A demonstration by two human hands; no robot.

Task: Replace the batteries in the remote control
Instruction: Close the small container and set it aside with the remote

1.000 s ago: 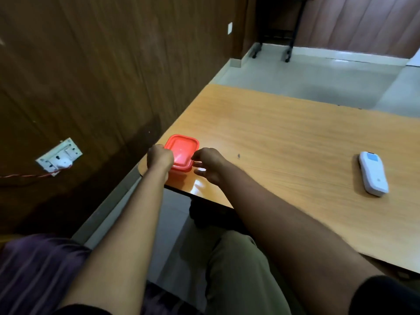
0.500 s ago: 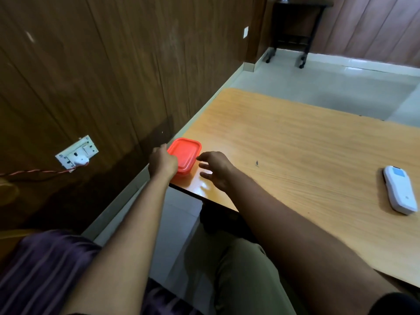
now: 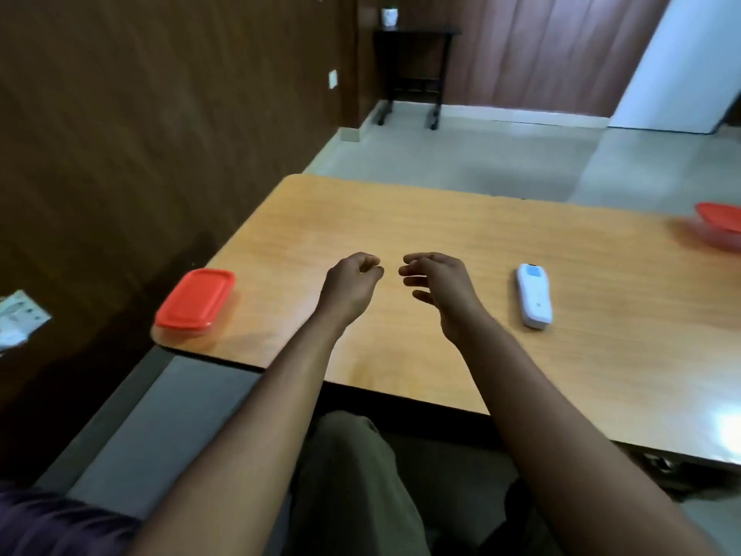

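A white remote control (image 3: 534, 295) with a small blue screen lies face up on the wooden table (image 3: 441, 355), right of my hands. My left hand (image 3: 351, 284) and my right hand (image 3: 439, 284) hover side by side over the table's middle, fingers loosely curled, holding nothing. My right hand is a short way left of the remote and does not touch it. A closed box with a red lid (image 3: 196, 300) sits on the table's near left corner, well left of my left hand. No batteries are visible.
A second red-lidded container (image 3: 719, 228) lies at the table's far right edge. A dark wood wall runs along the left with a socket plate (image 3: 20, 325). A black stand (image 3: 413, 74) with a white cup is at the back. My knees are under the near edge.
Both hands have left the red-lidded box at the left corner and moved right, to the table's middle. The view has swung right, bringing a second red container into sight.
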